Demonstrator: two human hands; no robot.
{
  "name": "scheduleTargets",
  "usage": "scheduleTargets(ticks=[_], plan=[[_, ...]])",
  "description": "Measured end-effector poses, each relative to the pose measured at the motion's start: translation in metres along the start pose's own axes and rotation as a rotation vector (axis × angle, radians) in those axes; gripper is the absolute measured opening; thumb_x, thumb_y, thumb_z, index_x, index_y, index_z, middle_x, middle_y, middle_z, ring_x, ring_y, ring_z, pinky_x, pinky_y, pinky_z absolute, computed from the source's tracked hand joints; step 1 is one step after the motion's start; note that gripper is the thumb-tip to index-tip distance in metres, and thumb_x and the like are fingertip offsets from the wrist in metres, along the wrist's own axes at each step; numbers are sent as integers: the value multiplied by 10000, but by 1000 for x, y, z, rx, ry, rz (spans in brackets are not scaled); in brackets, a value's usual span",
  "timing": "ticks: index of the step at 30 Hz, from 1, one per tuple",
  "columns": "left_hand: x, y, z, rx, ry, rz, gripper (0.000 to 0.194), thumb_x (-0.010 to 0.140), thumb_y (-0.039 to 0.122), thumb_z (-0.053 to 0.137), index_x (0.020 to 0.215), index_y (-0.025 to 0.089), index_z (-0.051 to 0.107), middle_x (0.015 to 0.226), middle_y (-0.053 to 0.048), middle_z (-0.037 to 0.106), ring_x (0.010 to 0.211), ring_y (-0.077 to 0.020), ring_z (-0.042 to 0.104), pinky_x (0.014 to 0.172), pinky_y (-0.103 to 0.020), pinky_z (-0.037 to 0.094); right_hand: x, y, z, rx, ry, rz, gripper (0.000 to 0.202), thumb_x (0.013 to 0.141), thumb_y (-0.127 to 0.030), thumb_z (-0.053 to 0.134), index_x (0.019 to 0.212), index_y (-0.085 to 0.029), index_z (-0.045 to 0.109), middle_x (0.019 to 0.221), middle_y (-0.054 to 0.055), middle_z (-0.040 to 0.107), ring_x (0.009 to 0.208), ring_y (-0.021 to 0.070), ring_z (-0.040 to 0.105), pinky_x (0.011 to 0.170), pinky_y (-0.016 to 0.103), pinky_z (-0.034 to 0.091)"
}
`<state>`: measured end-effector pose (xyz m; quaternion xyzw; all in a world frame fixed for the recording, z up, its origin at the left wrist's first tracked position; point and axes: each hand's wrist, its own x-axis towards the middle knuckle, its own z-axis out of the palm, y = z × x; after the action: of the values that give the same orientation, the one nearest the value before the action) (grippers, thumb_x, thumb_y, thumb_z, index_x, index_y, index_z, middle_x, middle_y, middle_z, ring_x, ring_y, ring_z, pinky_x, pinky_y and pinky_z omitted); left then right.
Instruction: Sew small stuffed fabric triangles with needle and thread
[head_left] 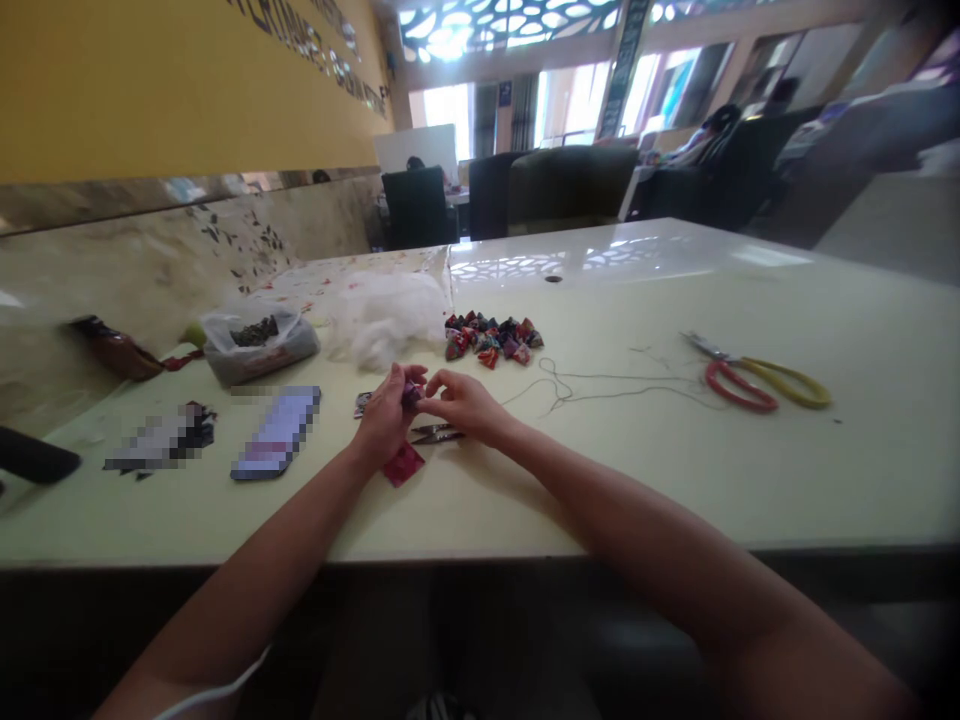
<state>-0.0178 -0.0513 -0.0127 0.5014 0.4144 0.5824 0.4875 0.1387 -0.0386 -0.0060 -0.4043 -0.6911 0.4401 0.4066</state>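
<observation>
On near tabletop (480, 522), left hand (382, 420) grips purple cloth (411, 394), right hand (466, 404) alongside (grip unclear); far, bundles (491, 338) look finished; near, red cloth (403, 466) seemingly unworked.

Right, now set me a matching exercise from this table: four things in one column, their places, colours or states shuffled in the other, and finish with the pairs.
1. Large scissors
2. Plastic bag
3. White stuffing
4. Purple cloth

A. Fluffy heap, left of the small cloth bundles
B. Held in the left hand, the right hand close by
C. Partly red, partly yellow
D. Open, showing dark bits inside

Pairs: 1-C, 2-D, 3-A, 4-B
</observation>
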Motion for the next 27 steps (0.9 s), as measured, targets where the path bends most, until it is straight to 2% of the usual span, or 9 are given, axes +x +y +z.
scheduleTargets(ticks=[3, 6, 8, 10, 12, 15, 19, 23, 27], plan=[[-5, 2, 3, 101, -18, 37, 312, 863, 444, 681, 1028, 180, 714, 983, -67, 672, 828, -119, 630, 719, -187, 508, 0, 5, 8, -24, 34, -49, 163, 752, -309, 685, 753, -168, 604, 621, -49, 519, 619, 98, 456, 601, 227, 333], [-4, 4, 6, -30, -52, -95, 382, 887, 503, 627, 1044, 163, 701, 943, -74, 683, 782, -128, 631, 686, -213, 517, 0, 3, 4, 163, -2, -37, 166, 764, -293, 659, 698, -164, 578, 638, -29, 552, 620, 96, 479, 591, 222, 356], [-2, 6, 7, -174, -110, -178, 454, 903, 565, 569, 1080, 164, 686, 944, -74, 678, 753, -127, 619, 651, -227, 518, -1, -2, -1, 345, -41, 82, 184, 780, -309, 648, 704, -182, 537, 547, -59, 468, 503, 75, 393, 487, 205, 289], [1, 8, 7, -294, -179, -196, 456, 879, 561, 610, 1122, 181, 671, 974, -65, 669, 777, -126, 618, 652, -232, 523, -3, -7, -7, 524, -82, 221, 212, 794, -325, 643, 721, -207, 482, 473, -101, 332, 415, 59, 242, 414, 200, 169], [2, 11, 5, -340, -222, -177, 437, 826, 478, 714, 1153, 194, 661, 1006, -54, 664, 827, -125, 625, 694, -235, 534, -3, -10, -12, 667, -119, 297, 256, 782, -319, 666, 729, -220, 437, 461, -122, 257, 399, 50, 158, 395, 197, 103], [2, 13, 3, -280, -222, -135, 477, 727, 294, 822, 1167, 198, 662, 1031, -41, 667, 886, -122, 638, 777, -237, 537, -3, -10, -15, 763, -154, 323, 315, 747, -304, 709, 721, -221, 407, 477, -129, 239, 403, 39, 140, 391, 189, 86], [2, 12, 3, -183, -153, -89, 388, 702, 241, 815, 1059, 172, 681, 926, -24, 673, 788, -103, 630, 757, -241, 534, -3, -10, -12, 634, -129, 282, 292, 800, -366, 675, 730, -218, 433, 476, -122, 250, 400, 44, 171, 388, 193, 113], [3, 10, 3, -56, -111, -9, 358, 708, 265, 803, 1017, 156, 662, 886, -20, 676, 709, -93, 605, 701, -247, 531, -1, -9, -10, 364, 45, 89, 250, 855, -431, 625, 816, -219, 499, 498, -106, 327, 418, 57, 239, 410, 205, 169], [3, 8, 3, 46, -135, 53, 347, 699, 279, 810, 976, 136, 657, 861, -20, 669, 665, -91, 588, 640, -241, 526, 4, -4, -11, 128, 79, -95, 226, 819, -378, 647, 760, -191, 534, 572, -67, 431, 519, 70, 332, 481, 212, 240]])
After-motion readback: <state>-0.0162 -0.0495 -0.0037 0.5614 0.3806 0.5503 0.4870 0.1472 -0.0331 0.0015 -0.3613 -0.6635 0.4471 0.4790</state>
